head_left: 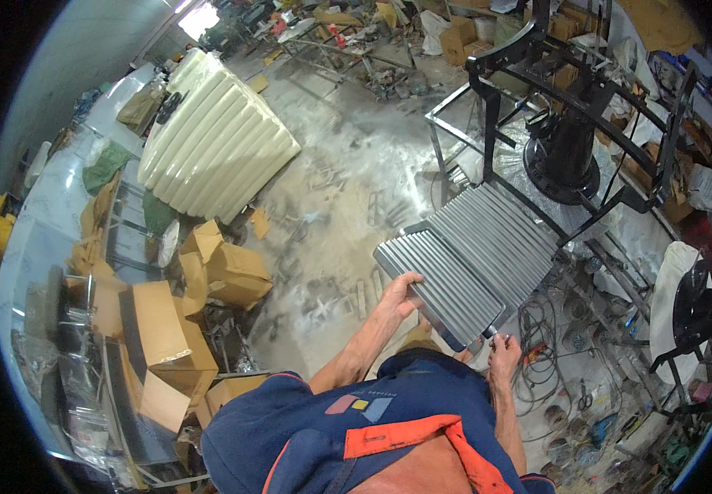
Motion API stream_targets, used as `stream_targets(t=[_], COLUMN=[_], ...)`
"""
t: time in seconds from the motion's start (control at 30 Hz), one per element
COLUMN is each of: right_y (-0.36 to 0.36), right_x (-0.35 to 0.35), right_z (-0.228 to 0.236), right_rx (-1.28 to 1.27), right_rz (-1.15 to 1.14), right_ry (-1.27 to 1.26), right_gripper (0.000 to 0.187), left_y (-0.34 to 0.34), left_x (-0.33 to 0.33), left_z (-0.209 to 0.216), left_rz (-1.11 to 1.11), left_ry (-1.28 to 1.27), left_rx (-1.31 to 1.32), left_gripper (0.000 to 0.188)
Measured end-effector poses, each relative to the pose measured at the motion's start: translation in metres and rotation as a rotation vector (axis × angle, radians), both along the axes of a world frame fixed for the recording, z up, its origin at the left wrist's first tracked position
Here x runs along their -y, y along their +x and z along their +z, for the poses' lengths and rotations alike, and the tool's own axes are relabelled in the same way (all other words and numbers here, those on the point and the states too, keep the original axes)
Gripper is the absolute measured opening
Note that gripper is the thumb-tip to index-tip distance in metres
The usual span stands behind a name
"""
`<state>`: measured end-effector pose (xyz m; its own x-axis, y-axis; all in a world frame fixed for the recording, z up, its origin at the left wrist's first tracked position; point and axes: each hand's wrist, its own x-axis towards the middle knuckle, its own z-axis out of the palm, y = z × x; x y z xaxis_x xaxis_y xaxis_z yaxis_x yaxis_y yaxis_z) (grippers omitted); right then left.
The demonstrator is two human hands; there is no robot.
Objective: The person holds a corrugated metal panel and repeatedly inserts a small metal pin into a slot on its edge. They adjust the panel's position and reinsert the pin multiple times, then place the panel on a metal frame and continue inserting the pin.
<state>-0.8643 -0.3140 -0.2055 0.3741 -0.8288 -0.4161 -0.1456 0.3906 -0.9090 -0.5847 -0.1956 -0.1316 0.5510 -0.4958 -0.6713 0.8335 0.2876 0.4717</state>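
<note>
A smaller grey ribbed panel (438, 288) with rounded corners lies tilted in front of me, against a larger grey ribbed panel (500, 235). My left hand (405, 294) grips the smaller panel's left edge, thumb on top. At its near right corner, a short metal rod-like piece (490, 332) sticks out. Close to that piece is my right hand (504, 352), its fingers pinched together; what they hold, if anything, is too small to make out. Beyond the larger panel stands a black metal chair-like frame (492, 123) with a round black pedestal base (566, 173).
Cream ribbed padded panels (216, 136) stand at the far left. Open cardboard boxes (166, 333) sit left of me, near a metal rack. Coiled cables (537, 350) and scissors (585, 397) lie on the floor at right, below a black frame part with white wrapping (679, 309).
</note>
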Motion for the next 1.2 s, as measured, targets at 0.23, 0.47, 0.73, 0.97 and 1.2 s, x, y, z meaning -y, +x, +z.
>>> stream_targets(t=[0.23,0.47,0.73,0.97,1.2], right_y=[0.005,0.014,0.009,0.021,0.015], right_x=[0.013,0.016,-0.004,-0.012,0.000], right_z=[0.000,0.038,0.016,0.014,0.041], right_rx=[-0.001,-0.086,0.016,-0.040,-0.288], right_rz=[0.029,0.031,-0.007,-0.210,-0.190], right_ry=[0.183,0.356,0.107,0.146,0.155], right_gripper=[0.022,0.022,0.014,0.017,0.021], left_y=[-0.001,-0.002,0.000,0.010,0.013], left_x=[0.003,0.004,0.000,-0.010,-0.012], left_z=[0.006,0.020,0.014,0.013,0.023], left_rz=[0.027,0.010,-0.011,-0.101,-0.212], left_ry=[-0.015,-0.003,-0.046,-0.060,0.009], left_rx=[0.034,0.009,0.011,-0.017,0.022], left_gripper=[0.031,0.042,0.043,0.041,0.045])
